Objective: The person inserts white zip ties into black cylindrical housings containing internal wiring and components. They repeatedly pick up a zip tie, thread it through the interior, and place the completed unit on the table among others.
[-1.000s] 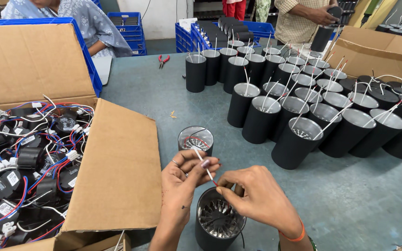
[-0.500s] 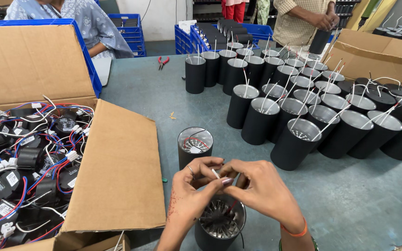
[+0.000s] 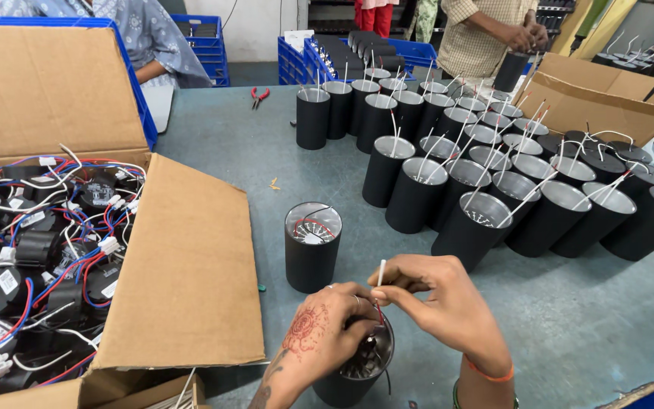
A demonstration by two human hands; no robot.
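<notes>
Open surface lies far left of my hands; the cardboard box blocks left, a lone black cylinder just ahead, packed cylinders right.

Brown cardboard boxes left, another far right.

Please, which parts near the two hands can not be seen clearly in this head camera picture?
- Black cylinder under the hands: its inside is mostly covered by the left hand and right hand; its base is cut off by the bottom edge.
- White wire: its lower end is hidden between the fingertips.
- Cardboard box: its contents run past the left edge.
</notes>
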